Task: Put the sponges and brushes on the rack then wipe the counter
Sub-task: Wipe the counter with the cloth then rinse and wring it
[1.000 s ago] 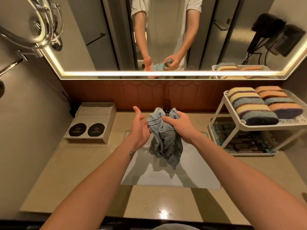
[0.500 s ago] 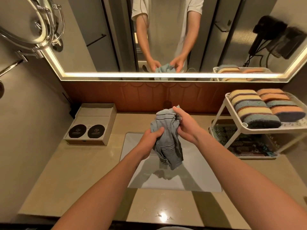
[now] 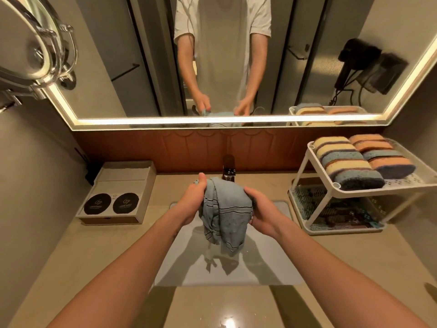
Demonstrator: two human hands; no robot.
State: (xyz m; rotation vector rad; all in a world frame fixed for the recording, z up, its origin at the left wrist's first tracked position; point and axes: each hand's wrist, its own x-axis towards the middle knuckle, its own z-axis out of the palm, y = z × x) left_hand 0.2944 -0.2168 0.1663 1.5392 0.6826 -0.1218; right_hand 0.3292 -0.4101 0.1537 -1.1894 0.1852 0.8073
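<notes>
Hands are moving apart since 0.5 s ago: left hand [image 3: 192,202] and right hand [image 3: 263,213] are now gripping the blue cloth [image 3: 225,215] from either side, over the sink [image 3: 264,271]. Sponges [image 3: 352,162] are sitting on the rack [image 3: 378,191], on its top shelf, right of the right hand, on the tabletop [image 3: 354,268].

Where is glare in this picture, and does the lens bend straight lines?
Head view: the light strip along the mirror is overexposed; a glare spot sits on the counter near the bottom; the wide lens bows the mirror frame and rack; the cloth throws a soft shadow into the sink.
</notes>
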